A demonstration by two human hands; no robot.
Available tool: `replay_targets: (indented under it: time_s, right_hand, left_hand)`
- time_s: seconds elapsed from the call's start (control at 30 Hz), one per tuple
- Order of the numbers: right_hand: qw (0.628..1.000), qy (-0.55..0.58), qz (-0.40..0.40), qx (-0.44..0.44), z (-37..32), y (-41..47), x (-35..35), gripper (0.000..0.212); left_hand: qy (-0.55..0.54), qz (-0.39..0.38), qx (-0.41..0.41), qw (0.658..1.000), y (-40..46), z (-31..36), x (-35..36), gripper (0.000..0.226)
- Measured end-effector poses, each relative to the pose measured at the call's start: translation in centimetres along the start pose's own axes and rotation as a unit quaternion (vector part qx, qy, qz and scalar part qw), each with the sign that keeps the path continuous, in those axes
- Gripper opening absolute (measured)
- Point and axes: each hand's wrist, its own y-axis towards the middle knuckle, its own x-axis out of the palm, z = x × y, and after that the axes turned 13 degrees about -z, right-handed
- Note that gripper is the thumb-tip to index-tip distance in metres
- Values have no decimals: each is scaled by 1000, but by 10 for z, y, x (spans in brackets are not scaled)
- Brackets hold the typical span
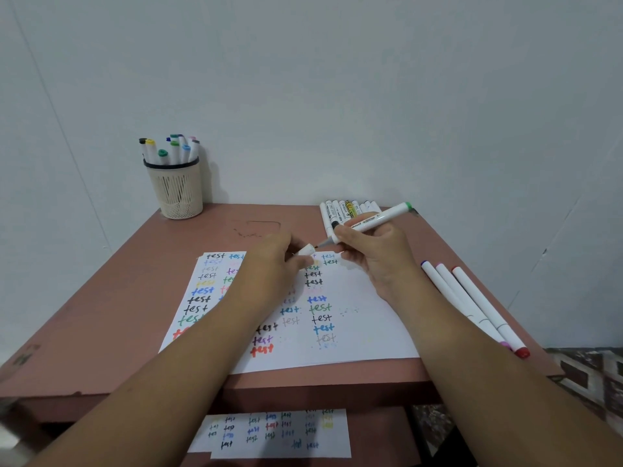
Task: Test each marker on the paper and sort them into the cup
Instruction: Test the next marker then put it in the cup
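Note:
My right hand [369,251] grips a white marker [371,222] with a green end cap, its bare tip pointing left just above the paper's far edge. My left hand [269,261] pinches the marker's white cap [306,250], a short gap from the tip. The white paper [364,325] lies on the table under both hands, covered with the word "test" in many colours. A beige mesh cup [178,188] holding several capped markers stands at the table's far left corner.
Several white markers [340,210] lie in a row at the table's far edge, behind my right hand. Three more markers [472,305] lie beside the paper on the right. The brown table [135,281] meets a pale wall. A second test sheet [279,433] sits on a lower shelf.

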Motion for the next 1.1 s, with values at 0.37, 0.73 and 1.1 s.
replay_targets:
  time_s: [0.37, 0.73, 1.1]
  right_hand:
    - [994, -94, -58, 11, 2, -1, 5, 26]
    - [990, -117, -72, 30, 7, 1, 6, 23]
    - [990, -112, 85, 26, 7, 9, -5, 29]
  left_hand:
    - [29, -17, 43, 998, -2, 0, 0, 21]
    - [-20, -20, 40, 999, -3, -4, 1, 7]
    - [355, -109, -52, 927, -8, 13, -5, 38]
